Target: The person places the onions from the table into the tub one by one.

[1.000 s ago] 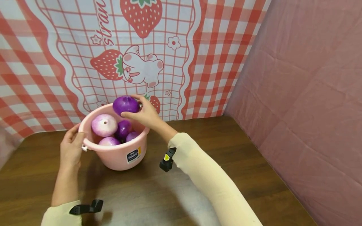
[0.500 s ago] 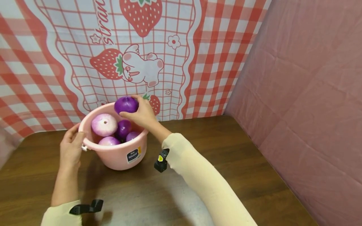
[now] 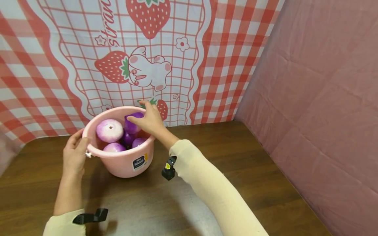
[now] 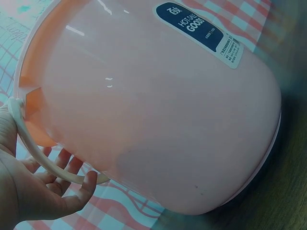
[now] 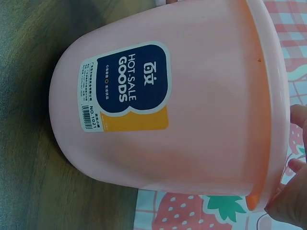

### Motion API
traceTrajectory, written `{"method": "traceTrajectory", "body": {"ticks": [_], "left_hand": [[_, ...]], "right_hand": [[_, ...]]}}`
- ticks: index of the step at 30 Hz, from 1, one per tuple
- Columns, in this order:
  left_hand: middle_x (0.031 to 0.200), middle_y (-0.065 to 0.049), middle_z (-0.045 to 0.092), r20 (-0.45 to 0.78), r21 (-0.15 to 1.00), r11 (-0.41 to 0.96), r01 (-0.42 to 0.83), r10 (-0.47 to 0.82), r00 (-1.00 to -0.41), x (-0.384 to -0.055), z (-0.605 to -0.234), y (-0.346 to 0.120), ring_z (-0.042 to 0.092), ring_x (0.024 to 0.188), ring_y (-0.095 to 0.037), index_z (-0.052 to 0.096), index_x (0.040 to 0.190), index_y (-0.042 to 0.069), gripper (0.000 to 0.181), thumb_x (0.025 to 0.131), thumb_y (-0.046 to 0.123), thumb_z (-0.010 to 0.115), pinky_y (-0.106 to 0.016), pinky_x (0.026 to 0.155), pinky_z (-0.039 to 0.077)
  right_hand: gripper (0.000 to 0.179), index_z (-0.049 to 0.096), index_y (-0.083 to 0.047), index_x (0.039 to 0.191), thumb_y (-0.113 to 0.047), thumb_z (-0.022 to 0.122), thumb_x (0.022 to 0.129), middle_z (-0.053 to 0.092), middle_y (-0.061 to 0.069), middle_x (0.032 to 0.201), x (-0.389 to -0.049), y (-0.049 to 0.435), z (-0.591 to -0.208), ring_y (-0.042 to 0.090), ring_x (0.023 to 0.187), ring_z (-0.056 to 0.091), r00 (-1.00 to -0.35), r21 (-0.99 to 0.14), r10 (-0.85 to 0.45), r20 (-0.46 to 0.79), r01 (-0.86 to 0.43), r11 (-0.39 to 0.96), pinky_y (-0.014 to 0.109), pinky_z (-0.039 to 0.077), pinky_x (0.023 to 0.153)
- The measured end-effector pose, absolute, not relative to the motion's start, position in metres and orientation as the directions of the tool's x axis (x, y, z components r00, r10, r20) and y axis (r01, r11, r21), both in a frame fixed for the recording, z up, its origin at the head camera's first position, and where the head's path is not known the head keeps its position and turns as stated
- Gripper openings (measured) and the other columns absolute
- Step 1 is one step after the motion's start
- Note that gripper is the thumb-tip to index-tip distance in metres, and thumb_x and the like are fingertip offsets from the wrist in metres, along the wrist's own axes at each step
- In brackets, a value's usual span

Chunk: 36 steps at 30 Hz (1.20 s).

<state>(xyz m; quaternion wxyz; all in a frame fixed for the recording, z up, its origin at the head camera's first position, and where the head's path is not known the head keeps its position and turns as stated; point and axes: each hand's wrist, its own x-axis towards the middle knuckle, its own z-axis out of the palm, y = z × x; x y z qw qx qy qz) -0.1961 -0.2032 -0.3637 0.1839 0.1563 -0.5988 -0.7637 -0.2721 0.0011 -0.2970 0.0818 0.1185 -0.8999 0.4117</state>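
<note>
A pink plastic bucket (image 3: 118, 165) stands on the wooden table with several onions inside. My left hand (image 3: 73, 155) holds its left rim, with the bucket's handle (image 4: 45, 160) hanging across the fingers in the left wrist view. At the back right rim my right hand (image 3: 152, 122) has thumb and forefinger spread apart above a dark purple onion (image 3: 133, 126). The thumb overlaps that onion; the fingertip is clear of it. Beside it sit a large whitish onion (image 3: 109, 131), a second dark onion (image 3: 129, 139) and paler purple ones (image 3: 114, 147).
A strawberry-print cloth (image 3: 183, 72) hangs right behind the bucket, and a plain pink cloth (image 3: 319, 98) walls off the right side. The brown table (image 3: 230, 157) extends in front and to the right. A black wrist camera (image 3: 169, 168) sits on the right sleeve.
The dark purple onion has dropped from my right hand's grip down into the bucket, and the thumb and forefinger have parted. My left hand stays on the rim.
</note>
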Motion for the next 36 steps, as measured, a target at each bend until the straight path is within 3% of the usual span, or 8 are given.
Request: {"method": "traceTrajectory", "body": {"ticks": [7,15,23,29,36], "left_hand": [[0.081,0.016,0.061,-0.008,0.968,-0.224,0.111,-0.472,-0.881,-0.197,-0.365,-0.202,0.056,0.075,0.003,0.059,0.100,0.027,0.023,0.087,0.008,0.054,-0.007,0.061,0.046],[0.083,0.016,0.061,-0.008,0.967,-0.227,0.112,-0.472,-0.882,-0.200,-0.367,-0.200,0.056,0.077,0.003,0.059,0.102,0.026,0.023,0.087,0.009,0.055,-0.007,0.062,0.046],[0.085,0.016,0.062,-0.007,0.961,-0.247,0.126,-0.476,-0.879,-0.202,-0.368,-0.201,0.056,0.079,0.003,0.060,0.101,0.026,0.024,0.087,0.007,0.056,-0.006,0.063,0.045],[0.093,0.020,0.057,0.000,0.988,-0.141,0.061,-0.398,-0.917,-0.199,-0.368,-0.211,0.054,0.083,0.007,0.053,0.121,0.023,0.032,0.090,0.016,0.057,-0.004,0.067,0.044],[0.097,0.022,0.051,0.049,0.998,-0.010,0.055,-0.307,-0.950,-0.195,-0.373,-0.223,0.051,0.087,0.009,0.036,0.142,0.008,0.056,0.094,0.029,0.053,-0.004,0.074,0.041]], "right_hand": [[0.062,0.049,-0.014,0.132,-0.033,0.073,0.078,0.052,0.012,0.132,-0.272,0.004,-0.295,0.023,0.121,0.049,-0.954,-0.727,-0.135,0.267,-0.292,0.621,0.035,0.044,0.100],[0.042,0.058,-0.012,0.121,-0.023,0.068,0.082,0.057,0.013,0.117,-0.274,0.012,-0.296,0.026,0.099,0.062,-0.931,-0.811,-0.089,0.354,-0.353,0.468,0.020,0.049,0.077],[0.040,0.057,-0.007,0.122,-0.019,0.065,0.085,0.058,0.015,0.113,-0.276,0.034,-0.292,0.028,0.097,0.060,-0.919,-0.847,-0.040,0.392,-0.377,0.375,0.020,0.049,0.076],[0.040,0.054,-0.007,0.125,-0.021,0.062,0.088,0.056,0.016,0.118,-0.271,0.061,-0.295,0.027,0.100,0.060,-0.933,-0.872,-0.030,0.359,-0.347,0.347,0.028,0.053,0.081],[0.049,0.048,-0.014,0.132,-0.040,0.056,0.091,0.047,0.015,0.130,-0.260,0.104,-0.317,0.027,0.110,0.053,-0.950,-0.811,-0.042,0.311,-0.288,0.509,0.041,0.049,0.090]]}}
